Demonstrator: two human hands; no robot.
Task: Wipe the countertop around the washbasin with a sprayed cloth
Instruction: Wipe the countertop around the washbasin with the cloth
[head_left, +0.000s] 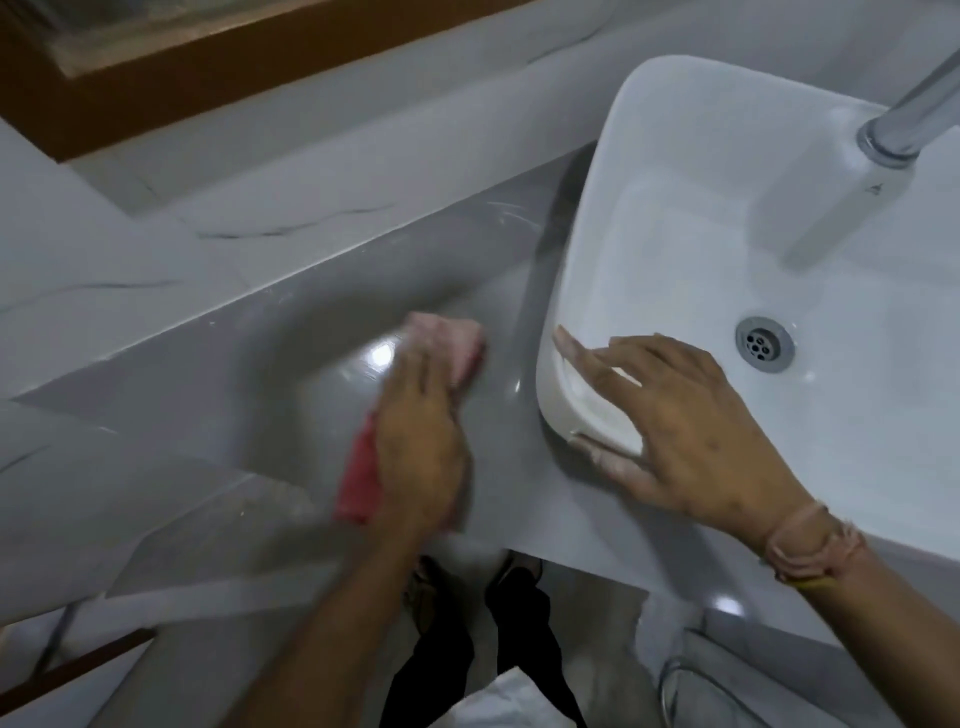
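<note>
A pink-red cloth (451, 340) lies flat on the grey countertop (249, 384), left of the white washbasin (675, 249). My left hand (421, 441) presses down on the cloth and covers its middle; the cloth sticks out beyond the fingertips and at the wrist side. My right hand (680, 431) rests on the near left corner of the basin rim, fingers spread, holding nothing. The picture is blurred around the left hand.
A chrome tap (914, 114) reaches over the basin from the upper right, above the drain (764, 343). Marbled grey wall tiles (130, 249) border the counter at left and back. A wooden frame (208, 83) runs along the top left. The floor and my legs (519, 639) show below the counter's front edge.
</note>
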